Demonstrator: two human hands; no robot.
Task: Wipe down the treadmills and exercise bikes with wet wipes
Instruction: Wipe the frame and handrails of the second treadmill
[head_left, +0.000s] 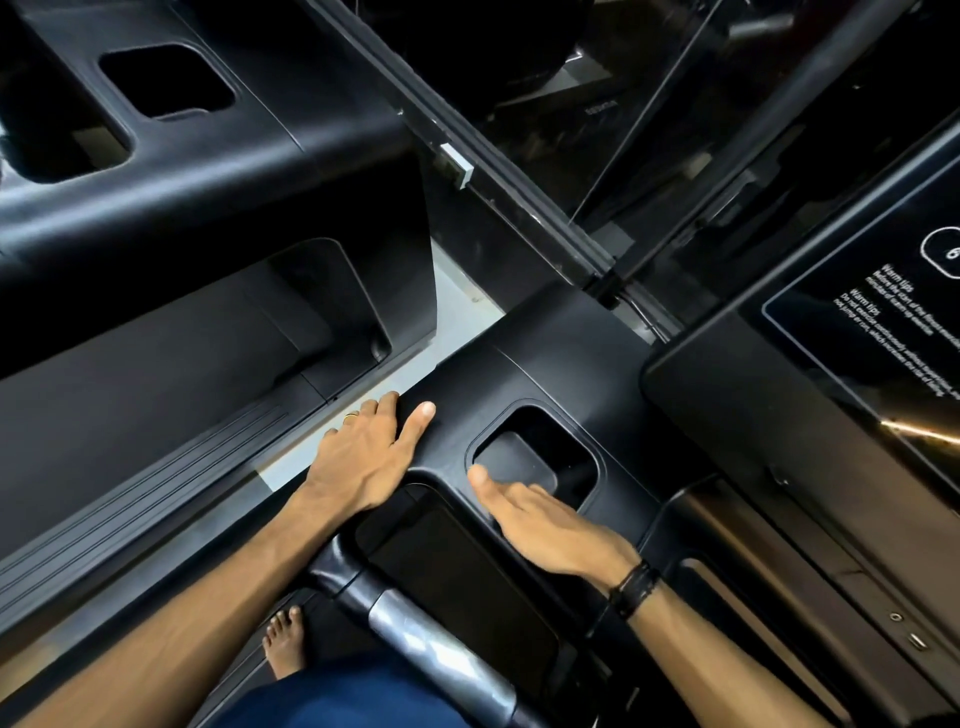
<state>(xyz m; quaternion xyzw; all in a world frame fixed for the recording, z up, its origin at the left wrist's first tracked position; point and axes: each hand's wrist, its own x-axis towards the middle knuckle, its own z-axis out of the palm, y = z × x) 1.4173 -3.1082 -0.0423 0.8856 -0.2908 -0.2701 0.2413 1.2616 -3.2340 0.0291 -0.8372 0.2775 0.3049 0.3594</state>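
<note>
Both hands lie on the black console (530, 364) of the nearer treadmill, and neither holds anything. The left hand (363, 457) rests flat at the console's outer corner, its fingers wrapped lightly over the edge and its thumb stretched along the top; I judge it is there to brace the person while they lean in. The right hand (540, 525) lies with straight fingers just beside the cup recess (540, 457), its fingertips (478, 475) touching the rim, released and grasping nothing.

No wet wipe shows anywhere in view, under either palm or on the console, so the wiping itself appears not yet under way here, or the wipe is out of sight; I cannot tell which.

Counted: two hands, two treadmill consoles. The second console (208, 171) sits well beyond the left hand, across a strip of pale floor (457, 306), and shows two recesses of its own. On the nearer console one cup recess lies ahead of the right hand and one flat dark tray (457, 566) lies between the wrists. One glossy display panel (852, 364) with white printed text stands to the right of the right hand. One handlebar (415, 634) with a silver grip runs below the wrists. A band (634, 587) circles the right wrist, and one bare foot (283, 644) shows below the left forearm.
</note>
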